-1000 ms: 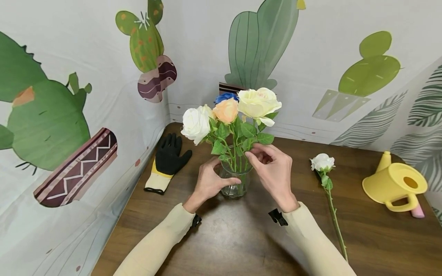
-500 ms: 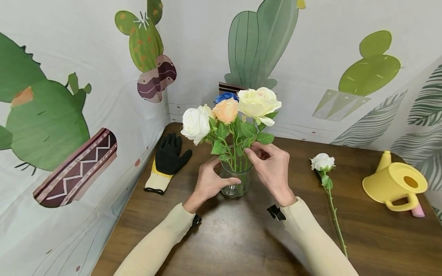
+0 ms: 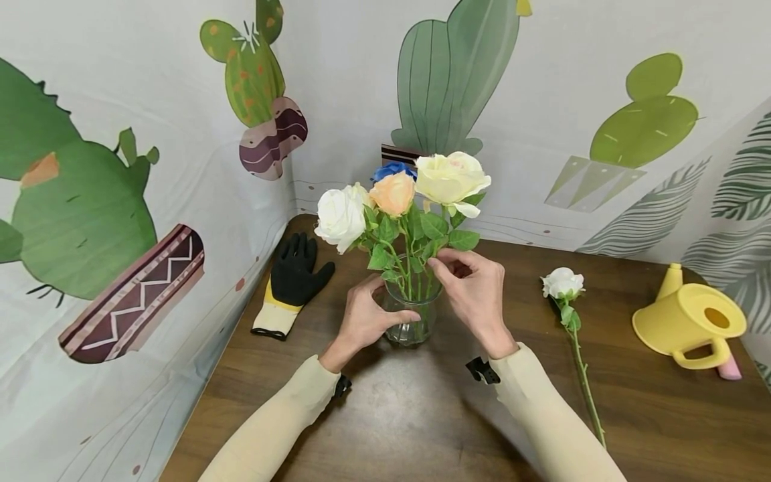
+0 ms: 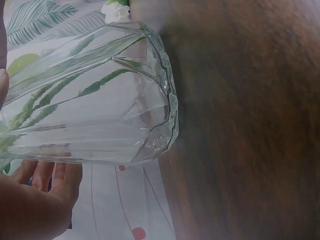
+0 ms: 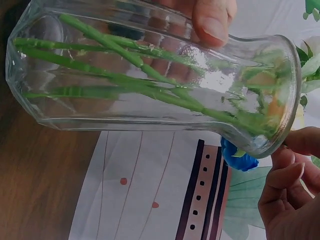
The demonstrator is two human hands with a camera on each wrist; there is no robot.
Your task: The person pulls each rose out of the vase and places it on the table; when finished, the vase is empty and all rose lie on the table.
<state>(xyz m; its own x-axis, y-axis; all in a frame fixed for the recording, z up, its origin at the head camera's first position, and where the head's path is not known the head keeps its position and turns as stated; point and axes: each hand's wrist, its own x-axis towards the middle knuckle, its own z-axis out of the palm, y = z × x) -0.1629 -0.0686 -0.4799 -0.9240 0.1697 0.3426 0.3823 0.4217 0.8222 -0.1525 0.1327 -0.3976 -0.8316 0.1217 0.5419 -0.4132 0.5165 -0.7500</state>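
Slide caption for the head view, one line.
Left hand grips a glass vase of roses, right hand at their stems; another white rose lies on the table.

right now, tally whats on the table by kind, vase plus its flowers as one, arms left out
glass vase: 1
loose white rose: 1
glove: 1
yellow watering can: 1
pink object, partly hidden: 1
total: 5

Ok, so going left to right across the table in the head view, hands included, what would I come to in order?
Black, yellow and cream glove, left hand, glass vase of flowers, right hand, loose white rose, yellow watering can.
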